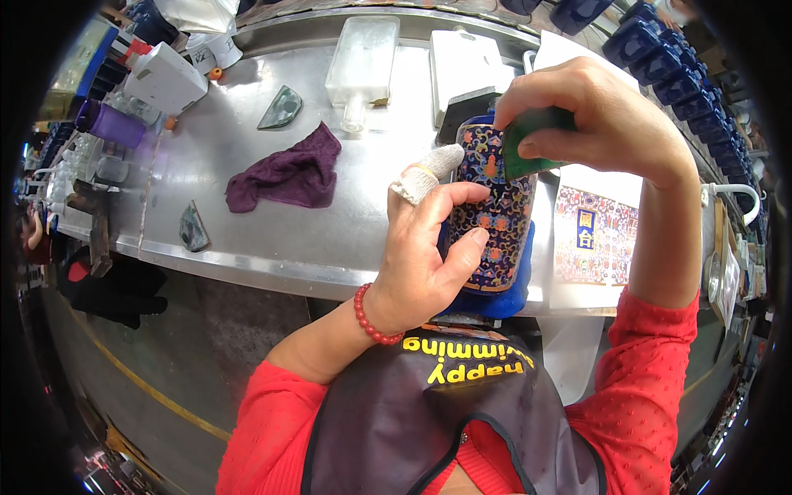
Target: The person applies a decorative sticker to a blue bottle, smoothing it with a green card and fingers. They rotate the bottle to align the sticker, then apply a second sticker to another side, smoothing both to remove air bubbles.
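Note:
A flat dark blue bottle (495, 219) with a dense floral pattern lies in front of me, neck away. My right hand (577, 115) is closed on a green scraper (535, 142), held at the upper right part of the bottle's face. My left hand (429, 247) rests on the bottle with fingers apart; its index finger and thumb touch the patterned face. A white cloth finger cover (427, 173) with a yellowish band sits on one left finger, beside the bottle's left edge. Under the bottle's near end is a blue cloth or pad (499, 304).
A crumpled purple cloth (289, 171) lies on the metal table (363, 231). Two dark stone-like pieces, one near (195, 228), one far (280, 109), flank it. A clear bottle (363, 62) lies behind. Printed sheets (594, 235) lie at right. Blue bottles (660, 62) line the far right.

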The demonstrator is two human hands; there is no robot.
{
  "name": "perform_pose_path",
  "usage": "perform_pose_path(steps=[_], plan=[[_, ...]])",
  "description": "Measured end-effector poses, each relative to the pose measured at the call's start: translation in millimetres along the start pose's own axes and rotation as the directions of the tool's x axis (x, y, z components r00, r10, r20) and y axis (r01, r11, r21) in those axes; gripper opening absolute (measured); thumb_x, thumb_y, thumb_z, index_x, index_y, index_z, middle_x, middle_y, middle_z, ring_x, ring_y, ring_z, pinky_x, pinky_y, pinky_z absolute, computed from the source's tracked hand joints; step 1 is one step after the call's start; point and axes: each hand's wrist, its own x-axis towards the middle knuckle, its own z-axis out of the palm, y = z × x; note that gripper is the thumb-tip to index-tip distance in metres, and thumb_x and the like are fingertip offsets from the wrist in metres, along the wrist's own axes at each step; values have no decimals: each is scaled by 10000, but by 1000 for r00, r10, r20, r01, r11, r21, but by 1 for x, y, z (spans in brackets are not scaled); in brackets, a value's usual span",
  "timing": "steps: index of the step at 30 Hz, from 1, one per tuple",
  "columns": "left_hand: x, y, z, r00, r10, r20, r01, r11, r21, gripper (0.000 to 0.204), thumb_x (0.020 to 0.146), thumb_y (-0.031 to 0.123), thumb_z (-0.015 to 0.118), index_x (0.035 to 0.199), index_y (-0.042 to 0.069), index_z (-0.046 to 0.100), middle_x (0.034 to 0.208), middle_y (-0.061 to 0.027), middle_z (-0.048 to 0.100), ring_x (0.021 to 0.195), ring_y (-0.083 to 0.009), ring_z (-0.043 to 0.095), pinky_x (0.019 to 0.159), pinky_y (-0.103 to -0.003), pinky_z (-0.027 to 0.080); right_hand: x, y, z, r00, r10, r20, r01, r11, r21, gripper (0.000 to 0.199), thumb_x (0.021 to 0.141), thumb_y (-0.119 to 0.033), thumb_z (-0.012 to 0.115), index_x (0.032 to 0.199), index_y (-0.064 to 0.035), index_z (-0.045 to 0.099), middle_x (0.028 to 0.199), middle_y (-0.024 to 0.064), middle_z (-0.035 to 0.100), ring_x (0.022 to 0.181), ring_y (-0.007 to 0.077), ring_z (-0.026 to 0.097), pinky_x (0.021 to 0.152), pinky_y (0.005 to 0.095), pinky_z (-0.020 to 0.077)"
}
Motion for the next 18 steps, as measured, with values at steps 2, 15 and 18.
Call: perform_pose_path(steps=[2, 15, 18], plan=[[0, -1, 1, 1000, 3, -12, -3, 1000, 28, 332, 866, 116, 692, 1180, 12, 668, 1387, -244, 534, 1320, -394, 430, 1151, -461, 299, 1, 0, -1, 1000, 5, 23, -5, 1000, 2, 285, 761, -88, 806, 1024, -33, 712, 886, 109, 735, 777, 281, 729, 721, 356, 568], [1, -7, 6, 997, 75, -27, -72, 991, 110, 311, 864, 118, 693, 1157, 19, 661, 1360, -251, 552, 1310, -431, 421, 1153, -499, 281, 1, 1, -1, 999, -13, 49, 11, 999, 38, 306, 761, -83, 797, 1046, -25, 702, 890, 122, 729, 803, 291, 727, 744, 368, 561], [1, -7, 7, 986, 160, -34, -150, 967, 204, 336, 855, 120, 697, 1172, 16, 661, 1356, -257, 558, 1310, -447, 415, 1156, -515, 271, -5, 1, 1, 999, -4, 32, 2, 998, 63, 299, 770, -88, 799, 1044, -23, 700, 894, 121, 728, 799, 293, 724, 738, 366, 561]])
